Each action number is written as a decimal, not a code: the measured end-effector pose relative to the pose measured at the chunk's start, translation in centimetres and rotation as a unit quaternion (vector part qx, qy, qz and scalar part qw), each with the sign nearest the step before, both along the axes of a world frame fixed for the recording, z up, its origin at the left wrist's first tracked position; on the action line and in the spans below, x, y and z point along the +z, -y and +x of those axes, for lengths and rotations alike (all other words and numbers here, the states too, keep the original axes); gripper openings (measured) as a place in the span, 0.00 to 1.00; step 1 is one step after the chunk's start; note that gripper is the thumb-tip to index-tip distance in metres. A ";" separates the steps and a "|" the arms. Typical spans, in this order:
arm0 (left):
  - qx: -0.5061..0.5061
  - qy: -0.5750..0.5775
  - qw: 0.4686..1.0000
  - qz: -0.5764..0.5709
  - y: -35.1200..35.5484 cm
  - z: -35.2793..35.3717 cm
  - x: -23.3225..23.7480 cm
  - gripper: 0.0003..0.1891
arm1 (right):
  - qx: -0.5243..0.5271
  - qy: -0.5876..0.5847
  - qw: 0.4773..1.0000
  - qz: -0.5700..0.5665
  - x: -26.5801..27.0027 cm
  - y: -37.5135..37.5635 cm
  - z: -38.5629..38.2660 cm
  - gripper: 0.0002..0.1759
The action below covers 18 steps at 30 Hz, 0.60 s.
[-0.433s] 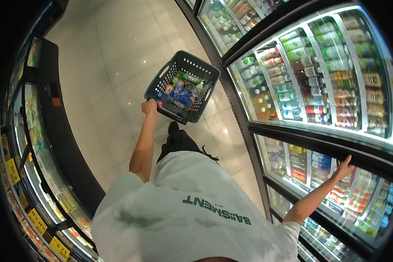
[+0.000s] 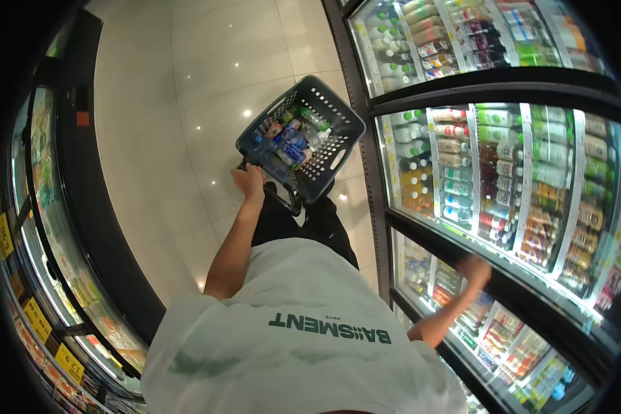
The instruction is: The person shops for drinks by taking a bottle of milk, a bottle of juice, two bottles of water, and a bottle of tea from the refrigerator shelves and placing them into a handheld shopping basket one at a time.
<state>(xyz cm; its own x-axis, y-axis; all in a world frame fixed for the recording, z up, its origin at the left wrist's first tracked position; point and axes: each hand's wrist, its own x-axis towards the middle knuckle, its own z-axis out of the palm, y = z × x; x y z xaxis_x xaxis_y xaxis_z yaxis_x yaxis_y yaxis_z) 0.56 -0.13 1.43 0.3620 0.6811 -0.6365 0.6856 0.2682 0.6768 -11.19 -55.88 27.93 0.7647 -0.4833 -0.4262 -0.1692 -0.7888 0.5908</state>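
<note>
A dark grey shopping basket (image 2: 345, 124) with slotted sides hangs at the middle, and my left hand (image 2: 248, 181) is closed on its handle. Several bottles (image 2: 293, 141) and packages lie inside it, some with blue or green labels. My right hand (image 2: 475, 270) is at the right, smeared by motion, close to the dark frame (image 2: 435, 238) between two glass cooler doors. Its fingers cannot be made out, nor whether it touches the frame. Beyond that frame, rows of bottled drinks (image 2: 490, 172) stand on lit cooler shelves.
Along the left runs a chilled display case (image 2: 83, 276) with a black edge and yellow price tags (image 2: 69, 362). Pale tiled floor (image 2: 152, 138) lies between the case and the coolers. Another cooler section (image 2: 462, 34) stands farther ahead on the right.
My right hand has moved left, toward my body, along the cooler frame and is now blurred. The basket has shifted slightly right and tilted, still in my left hand. The view has turned a little.
</note>
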 end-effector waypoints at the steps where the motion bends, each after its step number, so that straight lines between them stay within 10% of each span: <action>1: 0.004 -0.005 1.000 0.000 0.1 -0.1 0.1 0.10 | -0.005 0.054 0.995 0.082 -3.8 -3.5 3.2 0.16; 4: -0.009 0.012 1.000 0.020 0.4 -0.5 0.0 0.11 | 0.122 0.188 0.904 0.363 -15.6 -12.7 11.9 0.21; 6: -0.004 0.008 0.999 0.040 0.6 -0.6 -0.9 0.12 | -0.199 0.092 0.817 0.534 -18.5 -20.8 18.8 0.19; 8: -0.006 0.014 0.996 0.093 0.2 -2.3 -2.1 0.11 | -0.271 0.034 0.739 0.615 -28.3 -22.9 23.0 0.15; 12: 0.030 -0.014 0.993 0.112 1.0 -1.2 -0.9 0.11 | -0.273 -0.052 0.796 0.538 -46.2 -26.2 30.2 0.13; 14: 0.059 -0.036 0.993 0.097 1.6 -0.3 0.5 0.12 | 0.109 -0.108 0.900 0.408 -60.5 -23.3 31.6 0.22; 17: 0.073 -0.092 0.990 0.072 1.6 1.0 1.9 0.15 | 0.035 0.068 0.893 0.444 -73.5 -21.9 32.8 0.22; 18: 0.070 -0.127 0.986 0.082 1.6 1.3 1.9 0.16 | 0.005 -0.061 0.904 0.424 -76.8 -21.3 33.8 0.17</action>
<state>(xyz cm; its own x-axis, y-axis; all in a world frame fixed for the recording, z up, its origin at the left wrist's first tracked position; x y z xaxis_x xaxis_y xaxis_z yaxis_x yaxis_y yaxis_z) 1.82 -1.70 3.36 0.1000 0.8146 -0.5713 0.8023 0.2736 0.5305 22.62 -34.57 -48.83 0.6890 0.0630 -0.7220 -0.1338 -0.9680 -0.2122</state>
